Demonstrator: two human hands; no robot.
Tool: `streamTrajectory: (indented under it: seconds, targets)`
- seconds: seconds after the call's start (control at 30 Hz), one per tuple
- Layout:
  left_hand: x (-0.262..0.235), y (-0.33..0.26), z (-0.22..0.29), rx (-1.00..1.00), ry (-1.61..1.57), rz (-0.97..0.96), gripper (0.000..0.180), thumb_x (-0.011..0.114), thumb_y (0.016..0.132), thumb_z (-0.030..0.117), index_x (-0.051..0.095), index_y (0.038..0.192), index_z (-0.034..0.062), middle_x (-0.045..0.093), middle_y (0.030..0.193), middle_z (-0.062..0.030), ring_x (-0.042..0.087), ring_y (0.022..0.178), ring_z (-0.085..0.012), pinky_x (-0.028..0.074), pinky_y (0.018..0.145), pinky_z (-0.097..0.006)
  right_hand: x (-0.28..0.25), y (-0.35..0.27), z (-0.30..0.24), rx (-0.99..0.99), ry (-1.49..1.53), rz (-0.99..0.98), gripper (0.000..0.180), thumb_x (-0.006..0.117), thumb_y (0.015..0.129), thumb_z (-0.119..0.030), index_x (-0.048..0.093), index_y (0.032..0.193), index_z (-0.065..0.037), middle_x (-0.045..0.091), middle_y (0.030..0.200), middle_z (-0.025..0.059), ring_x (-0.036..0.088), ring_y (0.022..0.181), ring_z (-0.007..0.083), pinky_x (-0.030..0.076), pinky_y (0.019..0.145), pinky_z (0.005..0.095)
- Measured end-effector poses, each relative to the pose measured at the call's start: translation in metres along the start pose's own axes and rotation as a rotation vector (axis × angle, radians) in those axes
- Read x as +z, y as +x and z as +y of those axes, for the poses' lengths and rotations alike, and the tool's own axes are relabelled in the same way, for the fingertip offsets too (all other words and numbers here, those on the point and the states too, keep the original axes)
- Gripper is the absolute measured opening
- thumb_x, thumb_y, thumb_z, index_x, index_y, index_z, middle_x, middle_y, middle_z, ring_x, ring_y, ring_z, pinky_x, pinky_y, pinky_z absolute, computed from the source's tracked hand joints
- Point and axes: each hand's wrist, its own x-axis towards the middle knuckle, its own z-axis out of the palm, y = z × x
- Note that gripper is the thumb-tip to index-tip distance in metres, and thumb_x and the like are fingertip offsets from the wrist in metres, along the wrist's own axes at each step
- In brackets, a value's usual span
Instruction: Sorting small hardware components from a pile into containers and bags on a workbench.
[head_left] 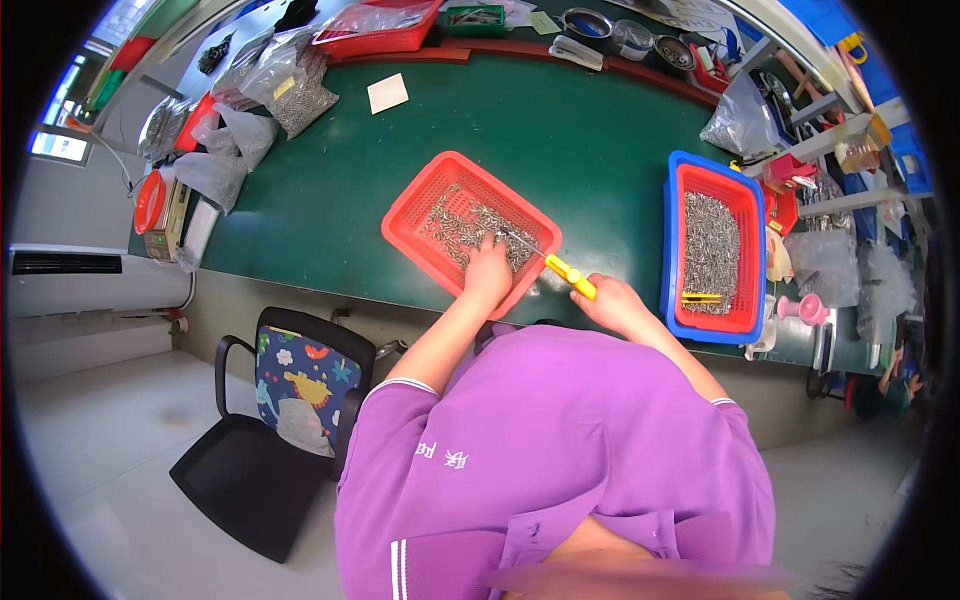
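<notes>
Purple sleeves filled the lower part of the view, both forearms reaching up from them to the near edge of the green bench (560,140); the right hand (618,306) was closed round the yellow handle of a screwdriver (557,262), its thin metal shaft pointing up and left over the rim of the red mesh tray (410,215); the left hand (487,275) rested inside that tray at its near corner, fingers bent down onto the small metal parts (462,227), though whether it pinched one I could not tell; the screwdriver tip seemed to meet the parts just beside the left fingertips. To do this step well, I judged, the left hand should steady a single piece flat against the mesh while the right kept the shaft in line with it, pressing lightly so the loose heap did not scatter. Farther right stood a second red tray (745,205), set inside a blue one, loaded with similar metal parts and a yellow-handled tool lying at its near end. Left of the person, on the floor, sat a black chair (262,440) with a patterned cushion. At the far side of the bench lay clear plastic bags (275,90) of parts, a pale paper slip, and another red tray.
</notes>
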Motion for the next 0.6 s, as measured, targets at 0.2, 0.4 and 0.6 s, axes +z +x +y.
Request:
streamTrajectory:
  seconds: [0.2, 0.4, 0.6]
  targets:
    - [-0.030, 0.037, -0.052, 0.150, 0.577, 0.004, 0.052, 0.050, 0.080, 0.013, 0.045, 0.132, 0.0124, 0.037, 0.141, -0.0110, 0.035, 0.128, -0.0343, 0.031, 0.102, -0.053, 0.007, -0.004, -0.006, 0.010, 0.036, 0.000, 0.040, 0.058, 0.083, -0.041, 0.060, 0.092, -0.002, 0.064, 0.085, 0.0199, 0.061, 0.086, 0.0370, 0.048, 0.077, 0.0441]
    - [-0.068, 0.041, -0.068, 0.181, 0.546, 0.026, 0.040, 0.057, 0.078, 0.017, 0.055, 0.118, 0.0105, 0.046, 0.131, -0.0089, 0.041, 0.120, -0.0346, 0.037, 0.098, -0.045, 0.013, -0.011, -0.009, 0.058, 0.102, 0.012, 0.039, 0.058, 0.083, -0.040, 0.060, 0.093, -0.002, 0.063, 0.086, 0.0202, 0.061, 0.087, 0.0367, 0.048, 0.077, 0.0438]
    - [-0.054, 0.050, -0.072, 0.437, 0.647, -0.019, 0.038, 0.061, 0.074, 0.015, 0.058, 0.112, 0.0104, 0.054, 0.119, -0.0082, 0.049, 0.111, -0.0283, 0.044, 0.089, -0.042, 0.026, -0.016, -0.020, 0.087, 0.117, 0.018, 0.039, 0.059, 0.083, -0.040, 0.060, 0.093, -0.002, 0.063, 0.086, 0.0200, 0.061, 0.087, 0.0372, 0.048, 0.077, 0.0444]
